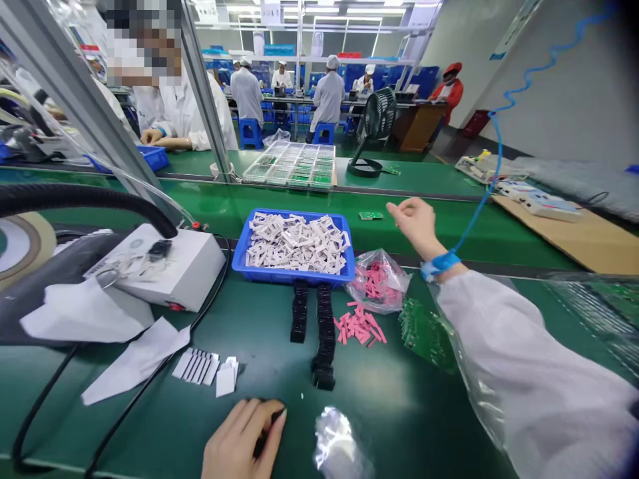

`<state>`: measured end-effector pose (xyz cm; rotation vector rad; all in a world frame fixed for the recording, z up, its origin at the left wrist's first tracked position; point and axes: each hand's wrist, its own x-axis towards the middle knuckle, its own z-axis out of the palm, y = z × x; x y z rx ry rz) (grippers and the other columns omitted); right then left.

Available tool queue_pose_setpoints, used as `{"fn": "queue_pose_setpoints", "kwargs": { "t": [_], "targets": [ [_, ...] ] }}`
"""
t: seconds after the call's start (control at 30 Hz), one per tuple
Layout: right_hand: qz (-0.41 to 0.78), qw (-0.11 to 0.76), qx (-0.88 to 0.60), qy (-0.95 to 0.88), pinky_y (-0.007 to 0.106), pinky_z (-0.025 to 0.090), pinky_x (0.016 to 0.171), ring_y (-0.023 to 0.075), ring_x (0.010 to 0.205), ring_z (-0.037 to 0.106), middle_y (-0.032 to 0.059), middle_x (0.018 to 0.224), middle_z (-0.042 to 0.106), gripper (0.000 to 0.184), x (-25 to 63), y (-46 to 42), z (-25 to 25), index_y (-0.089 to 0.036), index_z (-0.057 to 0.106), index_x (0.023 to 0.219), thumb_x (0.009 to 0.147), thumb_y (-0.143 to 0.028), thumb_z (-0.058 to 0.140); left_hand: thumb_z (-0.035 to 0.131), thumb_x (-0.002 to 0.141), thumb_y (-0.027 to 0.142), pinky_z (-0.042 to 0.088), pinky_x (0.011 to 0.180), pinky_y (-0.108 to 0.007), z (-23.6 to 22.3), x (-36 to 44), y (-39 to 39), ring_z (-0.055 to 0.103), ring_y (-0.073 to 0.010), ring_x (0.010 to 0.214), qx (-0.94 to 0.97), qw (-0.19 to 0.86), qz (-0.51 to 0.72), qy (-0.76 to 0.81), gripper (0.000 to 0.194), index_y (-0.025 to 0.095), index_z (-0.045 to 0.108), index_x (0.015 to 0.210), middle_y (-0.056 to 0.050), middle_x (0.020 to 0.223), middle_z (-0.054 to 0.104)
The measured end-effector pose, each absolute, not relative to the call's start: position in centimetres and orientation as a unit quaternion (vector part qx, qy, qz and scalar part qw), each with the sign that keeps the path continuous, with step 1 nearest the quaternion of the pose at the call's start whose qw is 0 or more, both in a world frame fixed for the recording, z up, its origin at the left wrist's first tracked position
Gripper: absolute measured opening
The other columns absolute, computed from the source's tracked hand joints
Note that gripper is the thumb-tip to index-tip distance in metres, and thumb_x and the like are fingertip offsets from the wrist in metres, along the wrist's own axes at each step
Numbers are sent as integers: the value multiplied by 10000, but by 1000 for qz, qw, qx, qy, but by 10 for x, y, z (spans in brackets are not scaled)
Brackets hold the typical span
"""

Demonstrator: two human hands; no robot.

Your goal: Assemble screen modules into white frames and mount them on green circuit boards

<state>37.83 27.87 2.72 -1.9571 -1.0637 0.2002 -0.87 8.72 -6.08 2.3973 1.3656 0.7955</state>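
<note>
Circuit board (371, 216) lay near your loosely curled, empty right hand (417, 225); your left hand (240, 439) pinched a black piece (275, 416).

Tray (269, 275): plastic, smooth, slight sheen. Tabletop (164, 426): smooth, glossy. Bag (397, 266): thin clear plastic, crinkled, shiny. Film (339, 446): crumpled, highly reflective. Black pieces (325, 332): low sheen. Circuit boards (424, 336): smooth, semi-gloss. Sleeve (529, 346): cloth, matt, creased. Post (207, 86): metal, dull, smooth. Hose (74, 197): ribbed, low sheen. Brown sheet (569, 236): cardboard-like, matt.
</note>
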Motion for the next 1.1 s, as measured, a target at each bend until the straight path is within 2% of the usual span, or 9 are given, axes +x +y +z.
{"fn": "queue_pose_setpoints", "kwargs": {
  "t": [0.13, 0.27, 0.4, 0.53, 0.73, 0.87, 0.97, 1.03, 1.1],
  "targets": [
    [72, 447, -712, -537, 181, 299, 482, 44, 452, 366, -32, 525, 469, 306, 324, 201, 43, -173, 452, 704, 883, -422, 447, 500, 880, 231, 439, 563, -219, -61, -13, 85, 563, -126, 570, 850, 106, 275, 436, 132, 194, 626, 874, 12, 617, 572],
    [148, 329, -642, -676, 190, 340, 510, 61, 503, 450, -9, 563, 549, 346, 264, 123, 25, -165, 548, 598, 786, -453, 578, 490, 891, 242, 430, 586, -229, -61, -13, 80, 558, -126, 600, 854, 97, 263, 439, 152, 187, 631, 903, 12, 633, 572],
    [127, 255, -646, -708, 204, 322, 523, 84, 569, 514, -8, 672, 609, 259, 226, 77, -5, -182, 596, 676, 755, -424, 636, 460, 909, 275, 425, 612, -244, -60, -13, 78, 543, -131, 614, 851, 94, 266, 444, 201, 184, 639, 920, 2, 643, 573],
    [85, 245, -684, -682, 227, 311, 545, 140, 709, 571, 25, 725, 620, 302, 205, 62, -30, -179, 583, 716, 777, -472, 617, 434, 919, 289, 414, 615, -249, -60, -12, 77, 527, -137, 631, 844, 105, 271, 450, 238, 178, 645, 930, -7, 647, 570],
    [98, 278, -697, -654, 226, 325, 577, 115, 677, 530, 13, 707, 584, 257, 187, 58, -47, -175, 552, 672, 849, -361, 551, 440, 912, 328, 416, 630, -260, -59, -14, 77, 524, -150, 653, 822, 171, 281, 465, 275, 178, 667, 948, -18, 652, 579],
    [132, 321, -676, -650, 235, 385, 644, 131, 739, 530, 36, 744, 578, 260, 186, 49, -41, -169, 539, 686, 874, -343, 493, 461, 900, 339, 480, 720, -294, -51, -13, 70, 599, -172, 736, 789, 271, 297, 465, 281, 178, 676, 985, -56, 781, 674],
    [178, 356, -645, -652, 231, 435, 670, 138, 844, 559, 65, 877, 611, 251, 188, 34, -28, -168, 564, 742, 878, -363, 482, 401, 925, 369, 533, 768, -306, -41, -7, 56, 671, -180, 820, 754, 370, 301, 452, 349, 159, 668, 1005, -94, 900, 725],
    [222, 365, -611, -667, 226, 471, 712, 127, 886, 582, 62, 958, 624, 246, 190, 21, -14, -171, 585, 743, 866, -368, 505, 363, 920, 469, 556, 764, -314, -34, 0, 45, 696, -187, 829, 686, 521, 289, 418, 463, 136, 657, 1049, -118, 909, 736],
    [306, 361, -557, -682, 237, 490, 789, 119, 920, 599, 54, 1001, 626, 234, 190, 10, 0, -170, 600, 728, 852, -356, 530, 410, 846, 600, 558, 771, -316, -27, 6, 36, 701, -200, 853, 560, 718, 243, 336, 588, 120, 652, 1086, -138, 924, 733]
  ]
}}
